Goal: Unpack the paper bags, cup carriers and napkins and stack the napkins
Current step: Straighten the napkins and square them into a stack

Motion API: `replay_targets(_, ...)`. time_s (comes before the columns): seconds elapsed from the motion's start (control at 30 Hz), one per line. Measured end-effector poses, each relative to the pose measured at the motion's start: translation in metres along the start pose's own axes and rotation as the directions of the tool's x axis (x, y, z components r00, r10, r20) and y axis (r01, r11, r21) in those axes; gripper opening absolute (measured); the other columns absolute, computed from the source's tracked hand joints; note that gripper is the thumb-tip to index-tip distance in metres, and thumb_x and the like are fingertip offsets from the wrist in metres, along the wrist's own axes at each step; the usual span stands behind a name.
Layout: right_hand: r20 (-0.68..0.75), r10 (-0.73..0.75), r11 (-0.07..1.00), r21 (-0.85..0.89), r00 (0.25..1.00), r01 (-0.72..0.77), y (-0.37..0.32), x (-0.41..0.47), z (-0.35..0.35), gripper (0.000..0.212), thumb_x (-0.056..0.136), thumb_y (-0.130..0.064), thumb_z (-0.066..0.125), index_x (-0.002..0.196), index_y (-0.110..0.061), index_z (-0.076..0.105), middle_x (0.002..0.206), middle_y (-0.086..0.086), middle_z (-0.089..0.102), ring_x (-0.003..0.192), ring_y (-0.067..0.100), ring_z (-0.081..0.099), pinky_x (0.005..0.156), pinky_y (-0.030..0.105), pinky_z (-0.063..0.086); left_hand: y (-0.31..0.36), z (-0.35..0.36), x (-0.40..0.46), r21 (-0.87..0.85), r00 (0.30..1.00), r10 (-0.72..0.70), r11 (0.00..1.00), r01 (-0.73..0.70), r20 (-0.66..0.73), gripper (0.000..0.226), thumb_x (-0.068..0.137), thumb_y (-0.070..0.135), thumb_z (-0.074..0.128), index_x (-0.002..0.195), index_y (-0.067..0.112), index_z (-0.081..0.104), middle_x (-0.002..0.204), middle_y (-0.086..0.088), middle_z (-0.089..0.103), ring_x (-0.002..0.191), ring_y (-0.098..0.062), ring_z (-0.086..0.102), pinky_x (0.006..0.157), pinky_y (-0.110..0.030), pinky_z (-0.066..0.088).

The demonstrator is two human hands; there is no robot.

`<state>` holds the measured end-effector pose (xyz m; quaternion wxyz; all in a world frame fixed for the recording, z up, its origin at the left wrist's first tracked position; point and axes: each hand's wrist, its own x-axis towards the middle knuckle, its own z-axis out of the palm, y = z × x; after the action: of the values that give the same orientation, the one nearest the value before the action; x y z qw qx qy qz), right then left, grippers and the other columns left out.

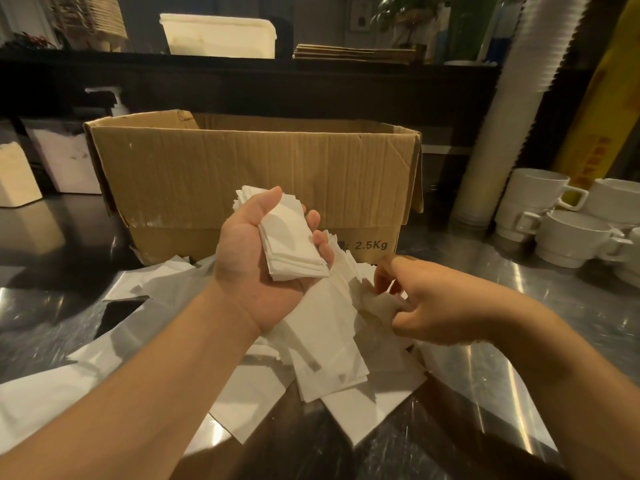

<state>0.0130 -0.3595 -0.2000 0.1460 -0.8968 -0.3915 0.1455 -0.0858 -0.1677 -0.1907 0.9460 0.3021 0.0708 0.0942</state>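
My left hand (252, 251) is raised palm up and grips a small stack of white napkins (289, 237), thumb over its top and fingers curled round its right edge. Below it a loose heap of white napkins (332, 344) lies spread on clear plastic wrapping (485, 382) on the steel counter. My right hand (426, 303) reaches into the right side of the heap, its fingertips pinching one or two napkins there. An open brown cardboard box (249, 174) stands just behind both hands; its inside is hidden.
White stacked mugs (561, 216) sit at the right, beside a tall sleeve of paper cups (502, 119). White containers (41, 168) stand at the left. A dark shelf behind carries a white tub (218, 36) and flat brown paper bags (353, 53).
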Motion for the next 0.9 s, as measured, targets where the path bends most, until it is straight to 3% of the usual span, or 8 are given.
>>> replay_targets(0.13,0.009,0.023,0.999,-0.037,1.000,-0.022,0.001,-0.001,-0.004,0.035,0.089,-0.028,0.074,0.113,-0.037,0.051,0.112,-0.017,0.052,0.101,0.008,0.057,0.090,0.027,0.057,0.000,0.000,0.000,-0.006,1.000,-0.002,1.000,0.002,0.006,0.033,0.093,0.035,0.062,0.114,0.010,0.058,0.093,-0.011,0.062,0.071,-0.024,0.055,0.071,-0.035,0.050)
replay_targets(0.23,-0.060,0.013,0.999,-0.035,0.998,-0.015,0.002,-0.002,-0.005,0.028,0.096,-0.028,0.064,0.122,-0.033,0.054,0.115,-0.012,0.058,0.099,0.008,0.059,0.086,0.024,0.055,0.001,-0.001,0.000,-0.004,1.000,-0.010,1.000,0.010,0.013,0.034,0.094,0.037,0.061,0.116,0.010,0.058,0.092,-0.010,0.062,0.069,-0.024,0.056,0.069,-0.035,0.051)
replay_targets(0.33,-0.148,0.021,0.997,0.082,0.989,-0.009,0.002,-0.002,-0.008,0.027,0.098,-0.026,0.063,0.125,-0.028,0.059,0.115,-0.011,0.063,0.100,0.008,0.061,0.084,0.024,0.053,0.001,-0.001,0.001,-0.006,1.000,-0.014,1.000,0.014,0.019,0.035,0.094,0.037,0.061,0.116,0.010,0.057,0.092,-0.010,0.063,0.070,-0.024,0.056,0.069,-0.035,0.051)
replay_targets(0.47,-0.334,0.034,0.944,0.319,0.942,0.079,0.001,-0.001,-0.011,0.006,0.100,-0.027,0.062,0.103,-0.027,0.067,0.099,-0.008,0.067,0.089,0.011,0.062,0.072,0.024,0.050,0.002,-0.002,0.001,-0.012,0.999,-0.018,1.000,0.018,0.028,0.034,0.094,0.037,0.061,0.115,0.010,0.056,0.092,-0.010,0.062,0.070,-0.024,0.055,0.071,-0.035,0.049)
replay_targets(0.57,-0.451,0.091,0.889,0.438,0.888,0.132,0.001,0.000,-0.011,0.007,0.100,-0.026,0.061,0.098,-0.027,0.068,0.098,-0.006,0.067,0.091,0.015,0.062,0.070,0.025,0.050,0.002,-0.002,0.001,-0.008,0.999,-0.020,1.000,0.020,0.031,0.034,0.094,0.037,0.061,0.115,0.010,0.056,0.092,-0.009,0.062,0.070,-0.024,0.055,0.071,-0.034,0.049)
replay_targets(0.7,-0.463,0.130,0.691,0.676,0.877,0.255,0.001,-0.005,-0.019,0.013,0.097,-0.020,0.065,0.086,-0.017,0.071,0.088,-0.001,0.071,0.087,0.022,0.066,0.076,0.035,0.058,0.002,-0.004,0.003,-0.006,0.999,-0.020,1.000,0.021,0.050,0.035,0.092,0.035,0.062,0.116,0.011,0.056,0.093,-0.009,0.062,0.072,-0.024,0.055,0.072,-0.035,0.049)
replay_targets(0.8,-0.347,-0.025,0.462,0.828,0.938,0.318,0.003,-0.017,-0.025,0.016,0.079,-0.023,0.065,0.084,-0.008,0.066,0.086,0.006,0.065,0.080,0.019,0.065,0.068,0.028,0.058,0.002,-0.004,0.003,0.031,0.994,-0.051,0.998,0.048,0.098,0.039,0.089,0.034,0.064,0.119,0.012,0.055,0.096,-0.009,0.061,0.073,-0.023,0.055,0.074,-0.034,0.051)
replay_targets(0.9,-0.345,-0.174,0.403,0.830,0.922,0.386,0.002,-0.020,-0.024,0.019,0.078,-0.021,0.057,0.085,-0.004,0.061,0.085,0.012,0.059,0.078,0.020,0.062,0.071,0.029,0.057,0.000,-0.001,-0.003,0.190,0.974,-0.134,0.977,0.099,0.184,0.041,0.086,0.033,0.063,0.121,0.012,0.056,0.096,-0.009,0.060,0.077,-0.024,0.057,0.079,-0.037,0.050)
